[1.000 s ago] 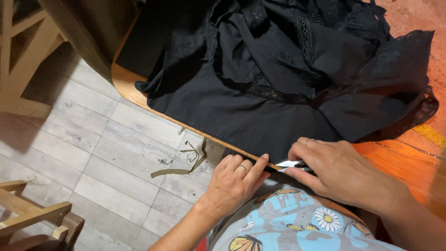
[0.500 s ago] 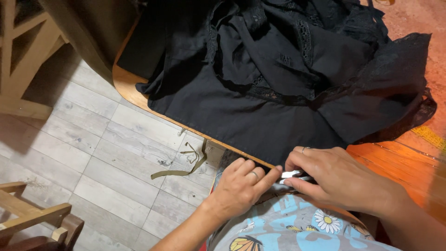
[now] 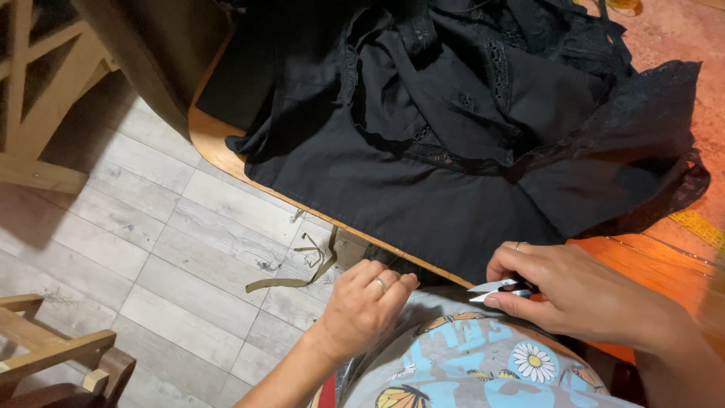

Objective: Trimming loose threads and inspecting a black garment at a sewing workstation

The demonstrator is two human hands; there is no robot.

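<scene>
Thread snips (image 3: 500, 286): small, silver-bladed, points facing left, blades slightly parted; held just off the near edge of the counter, above the lap. The handle end is hidden inside the grip.

Right hand (image 3: 581, 295): closed around the thread snips, thumb under the blades and fingers curled over the top; a ring on one finger. It lies just below the hem of the garment.

Left hand (image 3: 366, 306): fingers bent and bunched together, fingertips (image 3: 408, 281) pinching the dark hem where it hangs over the counter edge, close to the snip points; a ring on one finger. What exactly is pinched between them cannot be told.

Black garment (image 3: 423, 151): cotton-like cloth with lace bands and a sheer lace edge on the right, spread in loose folds across the counter, lower hem reaching the near edge beside both hands.

Counter (image 3: 219, 151): wooden, rounded light-coloured edge on the left, orange surface showing on the right.

Lap cloth (image 3: 483, 363): light blue print with daisies and butterflies, directly beneath both hands.

Fabric scrap (image 3: 302, 272): olive strip with loose threads, lying on the floor below the counter edge.

Floor (image 3: 136, 249): pale grey wood-look planks.

Wooden furniture (image 3: 45, 355): parts at lower left and upper left.
</scene>
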